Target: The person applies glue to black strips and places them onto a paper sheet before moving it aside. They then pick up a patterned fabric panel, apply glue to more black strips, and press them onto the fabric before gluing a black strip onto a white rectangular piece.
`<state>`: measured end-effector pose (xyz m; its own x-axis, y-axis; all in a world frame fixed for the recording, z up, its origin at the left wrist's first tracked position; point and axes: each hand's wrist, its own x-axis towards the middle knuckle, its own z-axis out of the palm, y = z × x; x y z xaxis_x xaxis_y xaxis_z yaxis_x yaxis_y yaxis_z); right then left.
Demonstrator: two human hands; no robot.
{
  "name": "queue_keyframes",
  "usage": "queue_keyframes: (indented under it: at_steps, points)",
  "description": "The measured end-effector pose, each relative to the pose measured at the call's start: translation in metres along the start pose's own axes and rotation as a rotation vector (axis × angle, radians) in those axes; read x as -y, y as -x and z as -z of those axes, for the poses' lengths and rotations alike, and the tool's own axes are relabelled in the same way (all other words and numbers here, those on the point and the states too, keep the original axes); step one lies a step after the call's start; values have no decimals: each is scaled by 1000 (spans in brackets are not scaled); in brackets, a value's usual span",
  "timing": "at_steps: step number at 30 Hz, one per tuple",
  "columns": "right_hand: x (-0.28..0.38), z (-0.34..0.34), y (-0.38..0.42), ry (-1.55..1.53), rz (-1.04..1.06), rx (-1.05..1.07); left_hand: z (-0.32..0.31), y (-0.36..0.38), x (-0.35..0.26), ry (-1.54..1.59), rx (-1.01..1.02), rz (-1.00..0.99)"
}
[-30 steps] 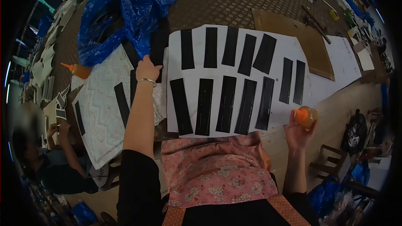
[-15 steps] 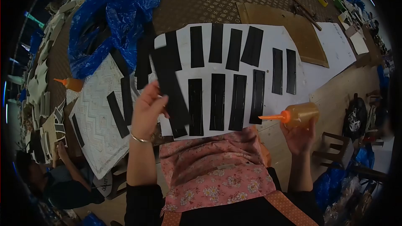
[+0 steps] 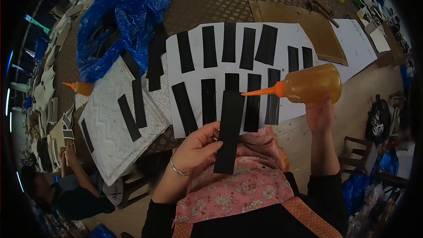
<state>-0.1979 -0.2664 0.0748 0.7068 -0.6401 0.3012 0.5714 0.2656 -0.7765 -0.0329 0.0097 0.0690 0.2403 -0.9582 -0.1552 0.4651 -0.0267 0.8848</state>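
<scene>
Between the thumb and fingers of my left hand (image 3: 199, 147) is a flat black strip (image 3: 229, 136), held upright in front of my apron. My right hand (image 3: 320, 112) grips a squeeze bottle (image 3: 313, 83) of amber liquid, lying sideways. Its long orange nozzle points left, with the tip right at the strip's upper right edge. Behind them, rows of black strips (image 3: 209, 46) lie on a white board (image 3: 176, 101); several in the nearer row look shiny. More dark strips (image 3: 129, 118) rest on the patterned white pad (image 3: 110, 150) to the left.
A crumpled blue plastic bag (image 3: 143, 13) lies at the back left, with a second orange-tipped bottle (image 3: 83, 88) near it. Brown cardboard (image 3: 299, 22) sits behind the board. Another person (image 3: 70, 194) works at the lower left. A wooden chair (image 3: 352, 154) stands at the right.
My left hand has brought the black strip rightward and closer to my body. My right hand has raised the bottle, and its nozzle tip has come over to the strip.
</scene>
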Motion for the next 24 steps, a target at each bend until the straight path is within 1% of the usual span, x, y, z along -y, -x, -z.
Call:
queue_keyframes:
  at_steps: [3, 5, 6, 8, 9, 11, 12, 14, 15, 17, 18, 20, 21, 23, 24]
  points:
    - [-3, 0, 4, -4, -60, -39, -3, 0, -2, -9, -34, 10]
    - [-3, -1, 13, -32, -163, -59, -4, -1, -2, 0, -73, -1]
    - [-4, -1, 20, -32, -166, -57, -3, -1, -2, 1, -76, -2]
    - [-8, 0, 38, 6, -303, 57, -1, -2, -2, -32, -121, -23]
    - [-6, -7, 43, 6, -305, 59, 0, -3, -2, -31, -123, -23]
    - [-2, -25, 48, 68, -448, 218, 1, -3, -4, -38, -116, -36]
    - [-3, -23, 47, 66, -450, 218, 2, -3, -4, -38, -118, -35]
    - [-5, -18, 44, -46, -397, 115, 3, -3, -6, -52, -120, 16]
    - [-5, -20, 37, -47, -397, 113, 2, -2, -7, -53, -119, 17]
    - [-5, -26, 12, -152, -267, -82, -1, -2, -9, -57, -98, 49]
    - [-6, -25, 3, -152, -264, -82, -3, -2, -9, -60, -96, 48]
    - [-8, -24, -10, -94, -187, -47, -6, -2, -8, -34, -67, 48]
    - [-10, -22, -11, -97, -190, -46, -5, -3, -5, -33, -71, 48]
    - [-14, -15, -11, -7, -178, 19, -1, -4, 3, -100, -29, -40]
    - [-15, -14, -9, -8, -181, 20, -1, -4, 3, -99, -32, -40]
